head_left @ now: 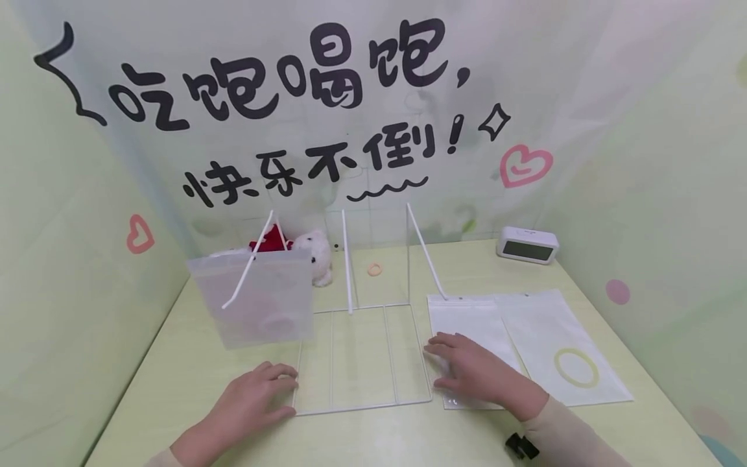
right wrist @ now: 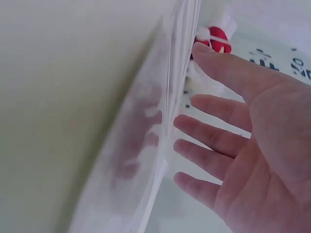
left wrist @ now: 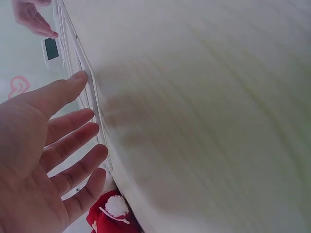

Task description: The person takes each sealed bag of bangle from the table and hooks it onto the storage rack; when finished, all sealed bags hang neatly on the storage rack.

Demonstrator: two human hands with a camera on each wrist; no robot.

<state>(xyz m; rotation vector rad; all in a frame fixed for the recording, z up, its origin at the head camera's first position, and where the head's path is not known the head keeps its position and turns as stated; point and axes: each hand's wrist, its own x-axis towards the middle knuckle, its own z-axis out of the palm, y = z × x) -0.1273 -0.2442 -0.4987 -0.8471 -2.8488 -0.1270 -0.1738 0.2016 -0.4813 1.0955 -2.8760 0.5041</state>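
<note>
A white wire rack stands mid-table, its rectangular base flat and several white prongs rising at its back. From the left prong hangs a translucent zip bag. My left hand is at the left edge of the base, fingers relaxed and holding nothing; in the left wrist view this hand is spread beside the wire. At the right edge is my right hand, over a whitish zip bag lying flat. The right wrist view shows that hand with loosely spread fingers.
Right of that bag lies another zip bag with a yellow ring on or in it. A white digital clock stands at the back right. A plush toy and an orange ring lie behind the rack.
</note>
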